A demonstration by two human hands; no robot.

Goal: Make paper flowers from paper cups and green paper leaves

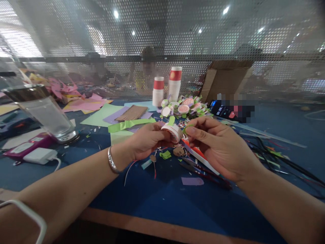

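My left hand [149, 139] grips a small white paper cup piece [173, 132], tilted on its side, with a green paper tab standing up from its rim. At its right side my right hand [210, 142] pinches a small green paper piece [187, 130] between thumb and fingers. Whether that piece touches the cup piece is hard to make out. Below the hands lie a brown cardboard disc [179, 151], a green paper scrap [165, 155], a purple paper strip [192, 181] and dark-handled scissors [203, 171].
Behind the hands sits a pile of decorated cup pieces [183, 107]. Two stacks of paper cups [158, 91] stand near the perforated screen. Coloured paper sheets [101, 113], a glass bottle [48, 112] and a white charger [40, 155] are at left. A phone [222, 110] lies at right.
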